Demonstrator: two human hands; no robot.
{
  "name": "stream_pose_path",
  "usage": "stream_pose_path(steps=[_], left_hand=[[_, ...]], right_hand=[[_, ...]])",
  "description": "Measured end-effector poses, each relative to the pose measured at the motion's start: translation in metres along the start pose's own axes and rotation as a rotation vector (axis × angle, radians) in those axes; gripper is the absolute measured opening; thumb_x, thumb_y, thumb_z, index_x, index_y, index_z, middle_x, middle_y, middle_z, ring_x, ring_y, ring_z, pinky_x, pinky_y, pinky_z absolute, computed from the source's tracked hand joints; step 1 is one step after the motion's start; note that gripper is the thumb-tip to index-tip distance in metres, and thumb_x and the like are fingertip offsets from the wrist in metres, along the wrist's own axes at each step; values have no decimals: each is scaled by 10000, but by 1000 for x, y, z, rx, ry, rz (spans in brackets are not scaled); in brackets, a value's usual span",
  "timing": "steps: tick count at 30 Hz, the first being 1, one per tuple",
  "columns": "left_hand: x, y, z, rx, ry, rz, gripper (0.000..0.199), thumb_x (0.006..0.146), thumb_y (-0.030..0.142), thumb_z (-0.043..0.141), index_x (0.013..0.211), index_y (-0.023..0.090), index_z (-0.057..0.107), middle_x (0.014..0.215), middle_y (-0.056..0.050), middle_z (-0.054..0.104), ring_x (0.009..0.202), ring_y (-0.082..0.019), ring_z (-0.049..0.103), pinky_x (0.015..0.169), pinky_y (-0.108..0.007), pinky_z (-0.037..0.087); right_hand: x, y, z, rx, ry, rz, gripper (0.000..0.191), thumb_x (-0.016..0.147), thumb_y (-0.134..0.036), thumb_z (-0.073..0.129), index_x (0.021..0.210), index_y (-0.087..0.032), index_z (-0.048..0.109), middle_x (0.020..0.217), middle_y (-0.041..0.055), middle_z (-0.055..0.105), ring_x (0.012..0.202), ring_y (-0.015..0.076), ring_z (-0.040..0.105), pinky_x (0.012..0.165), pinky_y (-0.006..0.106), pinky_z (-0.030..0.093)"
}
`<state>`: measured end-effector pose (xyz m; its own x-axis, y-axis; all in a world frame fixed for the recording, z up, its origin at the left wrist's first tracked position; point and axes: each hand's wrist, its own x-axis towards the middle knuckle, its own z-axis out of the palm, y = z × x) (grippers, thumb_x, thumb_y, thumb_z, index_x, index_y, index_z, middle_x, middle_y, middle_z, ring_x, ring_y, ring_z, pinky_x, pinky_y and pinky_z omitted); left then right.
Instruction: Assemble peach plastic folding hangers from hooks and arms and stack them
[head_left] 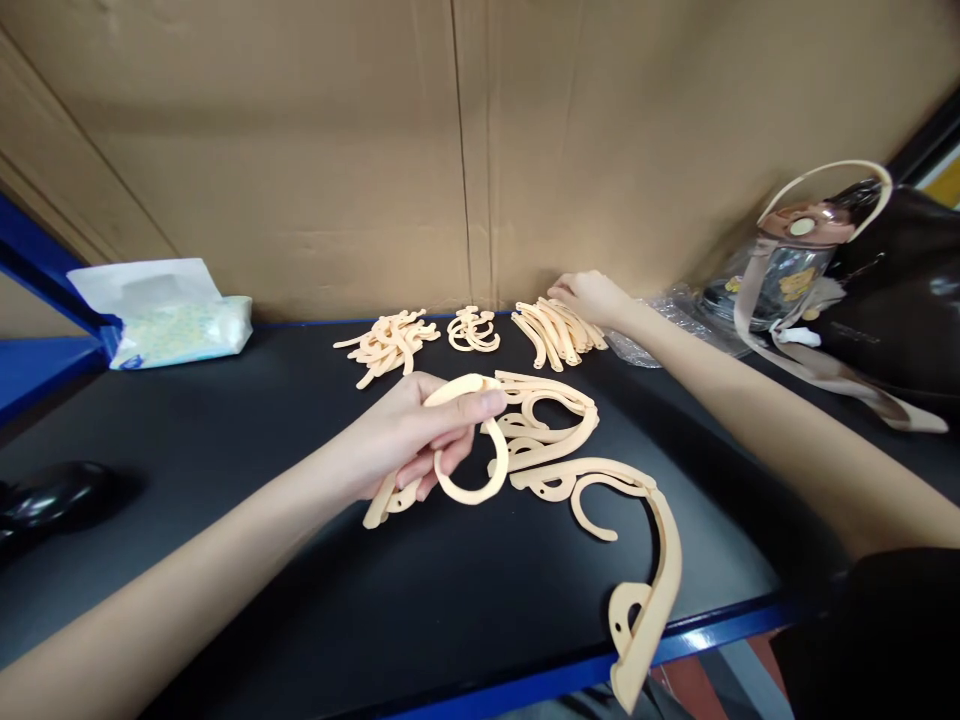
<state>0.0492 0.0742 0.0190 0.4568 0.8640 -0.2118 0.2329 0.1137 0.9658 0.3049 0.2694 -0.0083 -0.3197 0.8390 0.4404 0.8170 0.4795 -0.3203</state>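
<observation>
My left hand (442, 425) is closed on a cream plastic hook piece (499, 465), whose ring curves out past the thumb, with a flat arm below the fingers. My right hand (589, 295) reaches to the back edge of a pile of long curved pieces (555, 330); its fingertips are partly hidden, so a grip cannot be made out. Left of that pile lie small C-shaped hooks (472, 330) and a heap of slim curved pieces (390, 345). Joined hanger-like pieces (555, 420) lie right of my left hand, and another, opened out (664, 550), reaches the front edge.
A black table (450, 600) has a blue front edge. Cardboard (300, 150) stands behind it. At the back left is a white packet (180, 320), at the left a black mouse-like object (60, 495). On the right stand a strapped bottle (795, 265) and a black bag (900, 310).
</observation>
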Motion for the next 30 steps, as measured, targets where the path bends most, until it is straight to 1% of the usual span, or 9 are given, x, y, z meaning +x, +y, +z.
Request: stream_pose_path(steps=[3,6,9,10,13,15,20,25,30], left_hand=[[0,-1,2,-50,-7,24,390,737,491,679,527,191,544,379,27,498,217,-63,304,244,-194,278],[-3,0,5,-20,78,131,408,745,398,671,448,201,473,297,46,396,214,-74,316,273,-204,297],[-10,5,9,-54,135,256,448,730,364,616,365,205,411,279,26,352,235,-76,303,328,-244,333],[-12,8,10,-85,143,282,426,705,364,606,366,207,402,302,15,374,258,-84,317,352,-261,350],[-18,19,11,-150,190,327,350,629,361,592,426,214,348,402,-6,423,369,-132,405,427,-302,388],[-18,23,10,-166,251,380,275,615,335,567,489,209,357,515,-15,460,480,-157,458,488,-309,413],[-2,12,2,-216,420,476,166,747,244,443,795,190,592,945,-54,584,890,-200,555,728,-291,495],[6,1,1,-98,360,285,248,904,371,481,875,164,614,669,-9,506,581,-128,497,489,-221,487],[-1,6,9,87,340,215,284,926,374,475,742,184,579,487,62,354,340,-56,315,342,-168,366]], right_hand=[[-11,-16,-10,73,63,-10,219,934,-314,497,824,-163,611,763,58,595,705,147,504,726,302,390],[-37,-54,-21,175,44,-68,233,950,-316,453,896,-163,620,897,80,633,821,168,547,780,309,396],[-77,-107,-23,389,-191,-192,328,980,-394,390,911,-194,640,887,17,679,799,124,612,742,247,458],[-90,-124,-22,643,-395,-208,335,982,-401,386,952,-174,631,926,36,683,846,130,627,750,247,476],[-122,-164,-23,1169,-753,-91,475,1008,-453,247,947,-152,610,934,70,676,911,138,637,789,264,502],[-130,-176,-27,1306,-802,39,365,992,-422,342,929,-157,584,831,42,657,779,118,635,695,237,508],[-115,-160,-43,1162,-437,105,120,889,-272,562,861,-156,578,644,-45,515,544,70,483,501,181,405],[-95,-123,-50,720,1,5,149,885,-305,554,920,-166,594,769,-1,581,649,108,525,556,218,409],[-97,-123,-62,35,-36,-295,221,956,-310,448,1089,-201,586,894,24,649,718,150,572,617,261,360]])
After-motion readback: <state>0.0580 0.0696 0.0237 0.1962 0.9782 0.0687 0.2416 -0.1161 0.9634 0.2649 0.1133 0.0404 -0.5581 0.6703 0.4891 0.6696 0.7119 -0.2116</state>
